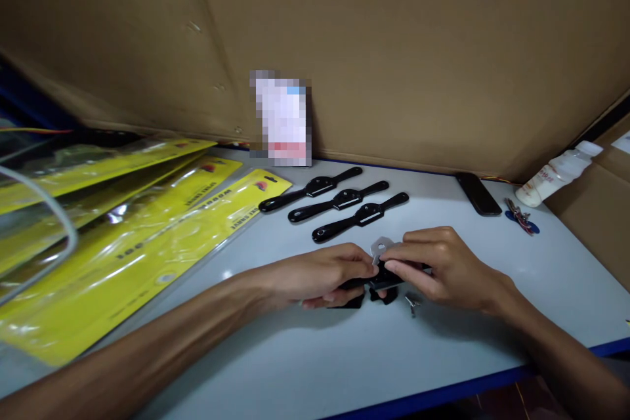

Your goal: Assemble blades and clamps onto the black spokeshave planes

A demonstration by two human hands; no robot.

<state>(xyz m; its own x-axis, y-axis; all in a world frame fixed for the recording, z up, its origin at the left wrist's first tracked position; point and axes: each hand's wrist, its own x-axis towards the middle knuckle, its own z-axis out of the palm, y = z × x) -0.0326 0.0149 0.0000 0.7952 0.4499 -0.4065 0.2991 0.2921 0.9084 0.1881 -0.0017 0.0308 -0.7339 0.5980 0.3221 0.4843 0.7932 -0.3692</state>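
Observation:
My left hand [325, 272] is closed around a black spokeshave body [386, 281], which I hold low over the near part of the table. Against that body, between my two hands, stands a silver metal blade [380, 246] with a hole in it. The thumb and fingers of my right hand [438, 266] pinch near the blade's lower edge; they partly hide it. Under my hands lie dark pieces [352, 302] whose kind I cannot make out, and beside them small silver screws [412, 305]. Just beyond, three black spokeshaves [348, 213] lie side by side at a slant.
Yellow blister packages [197, 223] overlap across the left side, with a pale cable [62, 210] above them. A phone [478, 194], keys [522, 216] and a tilted white bottle [558, 174] are at the right. A blurred-out upright card [285, 121] leans on the cardboard wall [394, 59].

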